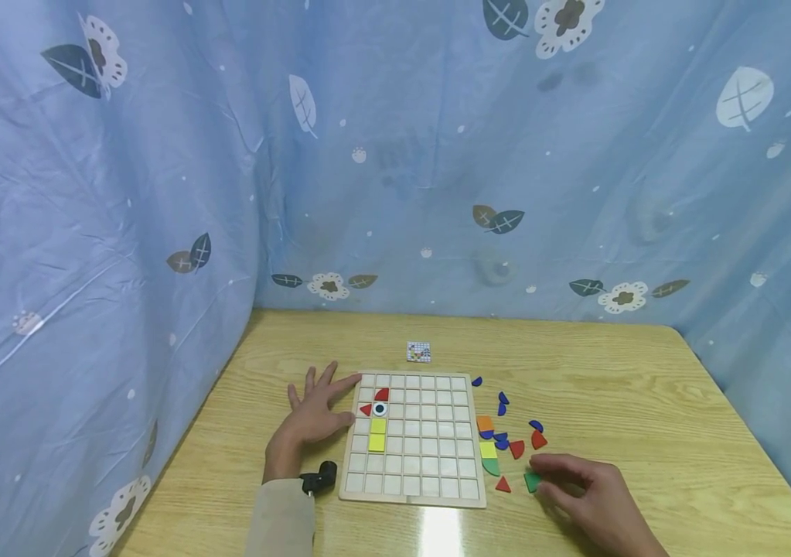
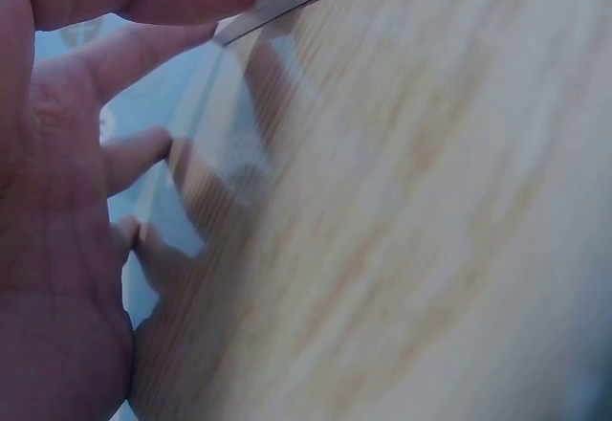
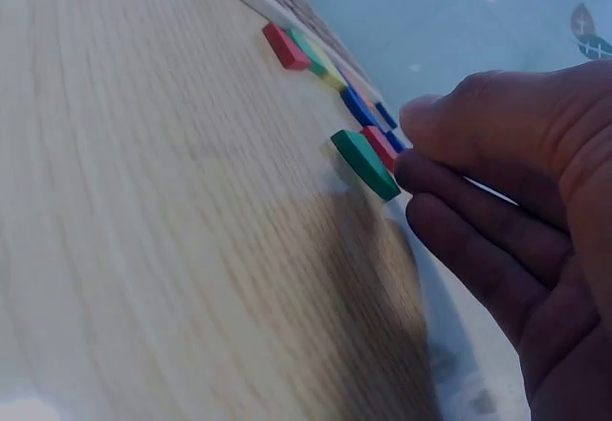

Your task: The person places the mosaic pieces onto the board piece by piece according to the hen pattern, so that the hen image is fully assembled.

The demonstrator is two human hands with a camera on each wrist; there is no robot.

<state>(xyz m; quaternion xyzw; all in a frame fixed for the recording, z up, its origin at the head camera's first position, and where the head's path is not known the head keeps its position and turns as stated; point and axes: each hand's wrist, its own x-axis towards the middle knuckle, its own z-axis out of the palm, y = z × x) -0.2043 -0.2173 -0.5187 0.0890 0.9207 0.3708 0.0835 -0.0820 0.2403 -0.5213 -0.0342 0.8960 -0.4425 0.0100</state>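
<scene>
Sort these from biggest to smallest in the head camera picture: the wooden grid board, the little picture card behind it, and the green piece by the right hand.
1. Wooden grid board
2. Picture card
3. Green piece, though fingers partly cover it, so it is close with the card.

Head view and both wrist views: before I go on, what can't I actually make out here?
- Small card beyond the board, head view: its pattern is too small to read.
- Green piece, head view: the right hand covers one edge; the right wrist view shows it edge-on, so its outline is unclear.
- Left wrist view: blurred; the left hand fills one side, and no puzzle pieces show.
- Black object by the left sleeve: unidentifiable.
</scene>
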